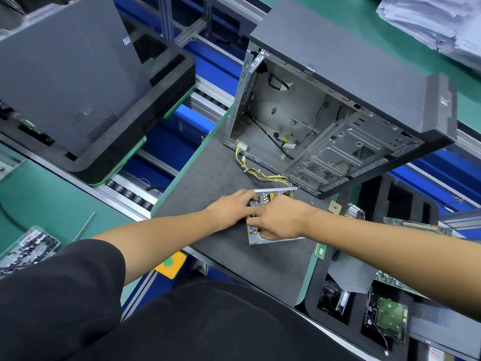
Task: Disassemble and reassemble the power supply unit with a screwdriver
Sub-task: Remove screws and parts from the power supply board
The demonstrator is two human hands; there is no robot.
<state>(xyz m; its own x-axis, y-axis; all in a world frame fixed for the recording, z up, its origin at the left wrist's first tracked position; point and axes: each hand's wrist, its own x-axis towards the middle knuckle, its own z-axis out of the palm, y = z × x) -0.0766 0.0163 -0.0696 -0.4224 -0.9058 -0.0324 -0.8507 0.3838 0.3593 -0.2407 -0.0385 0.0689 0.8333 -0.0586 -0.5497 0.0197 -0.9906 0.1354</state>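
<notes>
- Head view: small open-topped silver metal power supply unit (270, 217) out of the grey open computer case (338, 121), lying on the dark grey table (208, 178) just in front of it.
- Cover apparently off, inner parts bared; reassembly and refitting left.
- Yellow-and-black cable bundle (260, 173) trailing toward the case.
- Left hand (231, 207) resting on the unit, fingers relaxed; right hand (283, 217) with fingers curled on its near edge.
- No screwdriver visible.

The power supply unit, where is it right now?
In the head view the power supply unit lies opened on the grey mat, centre frame, under both hands, just in front of the open computer case.
</notes>
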